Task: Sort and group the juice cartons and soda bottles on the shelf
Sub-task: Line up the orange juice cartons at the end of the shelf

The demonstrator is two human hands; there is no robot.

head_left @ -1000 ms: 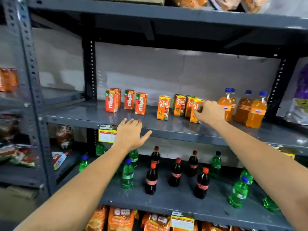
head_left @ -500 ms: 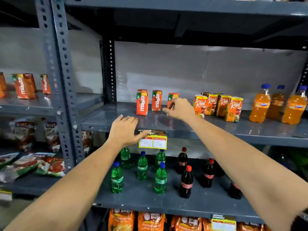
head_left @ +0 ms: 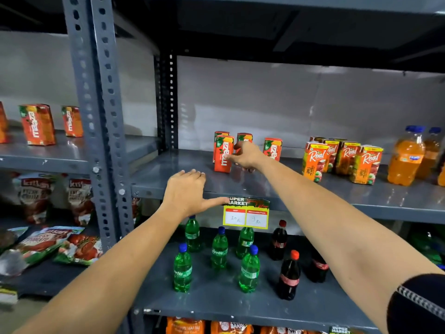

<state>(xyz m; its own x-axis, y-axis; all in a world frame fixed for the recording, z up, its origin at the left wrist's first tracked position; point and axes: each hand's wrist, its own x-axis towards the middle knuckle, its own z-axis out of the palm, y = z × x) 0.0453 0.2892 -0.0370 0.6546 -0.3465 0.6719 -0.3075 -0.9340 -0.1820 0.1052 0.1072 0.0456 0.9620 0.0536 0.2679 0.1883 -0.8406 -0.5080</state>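
Real cartons (head_left: 342,160) already grouped, Maaza cartons (head_left: 224,153) loose, lower bottles (head_left: 240,259) mixed; right hand (head_left: 245,156) fingers curled among Maaza cartons, grip unclear; left hand (head_left: 185,191) flat, thumb spread.

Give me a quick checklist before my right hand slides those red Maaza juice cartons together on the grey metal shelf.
1. Right hand placed among the red Maaza juice cartons: ok, fingers touch the front one.
2. Firm grip on a carton: cannot tell, the fingers hide the contact.
3. Left hand clear of the cartons: ok, it rests flat on the front edge of the grey metal shelf.
4. Bare shelf left of the cartons: ok.
5. Orange Real apple juice cartons already grouped: ok, they stand together, apart from the Maaza ones.
6. All Maaza cartons upright: ok for those visible; one is partly hidden behind the right hand.
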